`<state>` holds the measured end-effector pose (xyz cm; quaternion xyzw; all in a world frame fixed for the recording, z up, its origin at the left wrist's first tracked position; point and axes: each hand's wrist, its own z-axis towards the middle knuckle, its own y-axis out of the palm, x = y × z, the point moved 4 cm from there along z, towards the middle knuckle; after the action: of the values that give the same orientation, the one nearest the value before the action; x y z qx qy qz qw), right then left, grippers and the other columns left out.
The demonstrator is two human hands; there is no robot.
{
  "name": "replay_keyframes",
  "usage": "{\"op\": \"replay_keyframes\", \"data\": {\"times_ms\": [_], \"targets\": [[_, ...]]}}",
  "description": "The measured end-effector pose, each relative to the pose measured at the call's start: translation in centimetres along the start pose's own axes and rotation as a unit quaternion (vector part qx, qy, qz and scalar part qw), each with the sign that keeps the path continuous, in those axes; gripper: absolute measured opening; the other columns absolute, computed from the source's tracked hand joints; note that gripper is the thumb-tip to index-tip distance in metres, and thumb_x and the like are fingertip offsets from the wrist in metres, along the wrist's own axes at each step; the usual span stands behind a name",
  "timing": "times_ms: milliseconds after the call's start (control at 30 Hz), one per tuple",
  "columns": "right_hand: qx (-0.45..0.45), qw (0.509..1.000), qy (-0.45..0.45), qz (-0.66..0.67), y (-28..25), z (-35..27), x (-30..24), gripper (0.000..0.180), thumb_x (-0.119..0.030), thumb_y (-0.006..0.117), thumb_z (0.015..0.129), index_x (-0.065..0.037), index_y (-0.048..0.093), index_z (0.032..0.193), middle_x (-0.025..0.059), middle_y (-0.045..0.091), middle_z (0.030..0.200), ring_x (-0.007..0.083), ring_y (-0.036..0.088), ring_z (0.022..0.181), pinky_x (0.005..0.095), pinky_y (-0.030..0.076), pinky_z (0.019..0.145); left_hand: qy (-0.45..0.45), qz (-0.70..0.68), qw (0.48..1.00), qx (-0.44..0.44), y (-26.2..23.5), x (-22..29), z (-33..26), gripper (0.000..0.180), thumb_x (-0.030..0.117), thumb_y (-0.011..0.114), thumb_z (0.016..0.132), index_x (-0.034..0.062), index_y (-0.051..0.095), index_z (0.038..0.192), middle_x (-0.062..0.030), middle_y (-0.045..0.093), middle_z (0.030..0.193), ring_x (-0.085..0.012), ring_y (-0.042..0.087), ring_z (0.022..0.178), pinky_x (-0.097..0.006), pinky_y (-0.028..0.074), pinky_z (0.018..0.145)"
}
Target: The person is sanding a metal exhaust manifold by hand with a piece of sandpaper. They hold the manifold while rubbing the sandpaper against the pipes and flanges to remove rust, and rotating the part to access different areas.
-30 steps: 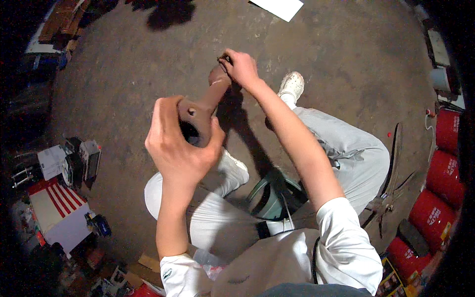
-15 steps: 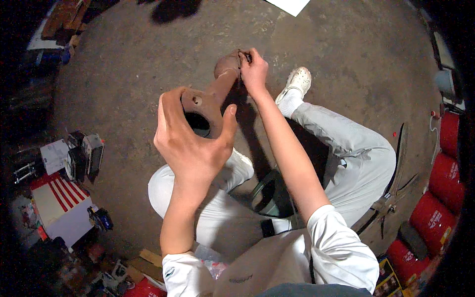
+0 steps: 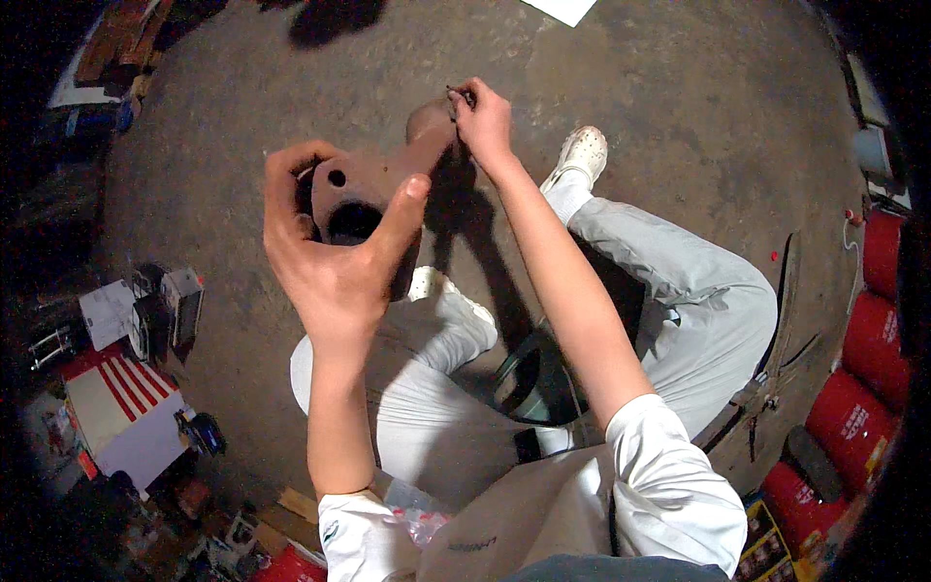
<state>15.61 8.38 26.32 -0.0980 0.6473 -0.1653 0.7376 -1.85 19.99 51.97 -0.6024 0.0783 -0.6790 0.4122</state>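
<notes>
Compared with half a second back, the rusty metal part point(image 3: 373, 184) had crept a little further up toward 12 o'clock, and both hands went with it; a full second back it sat lower and closer to the lap.

The left hand point(image 3: 335, 257) was wrapped round the wide flanged end of that part, thumb up one side at about 1 o'clock, fingers curled over the other at 11, so it was half closed and clamped on the flange. You could see a big round opening and a small bolt hole in the brown plate between thumb and fingers. The part was held up in the air over the concrete floor point(image 3: 679, 87), its narrow neck pointing off to 1 o'clock.

The right hand point(image 3: 482, 118) was at that far tip, fingertips pinched tight together on something tiny and dark at the end of the neck. Couldn't make out what the little thing was, too small.

The person was sitting with pale grey trousers, one white shoe point(image 3: 580, 155) out at 1 o'clock, a dark round bucket-like thing point(image 3: 524, 378) between the knees. Red canisters point(image 3: 853, 417) lined the 3 to 4 o'clock edge, and a red and white striped box point(image 3: 121, 393) plus some small clutter sat around 8 o'clock.
</notes>
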Motion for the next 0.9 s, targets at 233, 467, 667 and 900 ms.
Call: {"op": "replay_keyframes", "data": {"times_ms": [233, 467, 667, 900], "targets": [[0.016, 0.998, -0.054, -0.006, -0.9, -6.0, 0.5, 0.016, -0.012, 0.072, 0.090, -0.001, 0.067, 0.101, 0.0237, 0.072, 0.094, 0.0440, 0.070, 0.089, 0.0483, 0.054, 0.075, -0.096, -0.195, 0.976, 0.003, 0.6, -1.0, 0.6, 0.039, 0.022, 0.089, 0.081, 0.0033, 0.062, 0.102, -0.0044, 0.063, 0.089, -0.0135, 0.060, 0.081, -0.028, 0.049, 0.074], [0.083, 0.995, -0.050, 0.019, -1.1, -3.2, 1.2, 0.013, -0.010, 0.072, 0.092, 0.002, 0.068, 0.098, 0.0199, 0.069, 0.079, 0.0299, 0.065, 0.064, 0.0362, 0.051, 0.063, -0.097, -0.207, 0.973, -0.023, 2.0, -0.3, 1.2, 0.025, 0.015, 0.073, 0.096, 0.0034, 0.057, 0.112, -0.0103, 0.069, 0.095, -0.0204, 0.068, 0.090, -0.035, 0.053, 0.087], [0.033, 0.999, -0.005, 0.033, 0.0, -2.7, 1.1, 0.016, -0.012, 0.073, 0.090, -0.004, 0.067, 0.102, 0.0202, 0.073, 0.093, 0.0410, 0.071, 0.083, 0.0461, 0.055, 0.073, -0.078, -0.246, 0.966, -0.010, 1.1, -1.2, 0.1, 0.027, 0.016, 0.070, 0.098, 0.0029, 0.054, 0.116, -0.0103, 0.064, 0.090, -0.0230, 0.067, 0.087, -0.041, 0.052, 0.095], [0.063, 0.997, -0.035, 0.018, -0.5, -5.9, 1.4, 0.015, -0.011, 0.072, 0.091, -0.001, 0.068, 0.101, 0.0204, 0.073, 0.093, 0.0384, 0.073, 0.088, 0.0416, 0.056, 0.074, -0.031, -0.172, 0.985, 0.010, 1.7, -1.4, 0.9, 0.027, 0.017, 0.065, 0.101, 0.0006, 0.053, 0.120, -0.0109, 0.063, 0.093, -0.0249, 0.067, 0.088, -0.042, 0.054, 0.093]]}}
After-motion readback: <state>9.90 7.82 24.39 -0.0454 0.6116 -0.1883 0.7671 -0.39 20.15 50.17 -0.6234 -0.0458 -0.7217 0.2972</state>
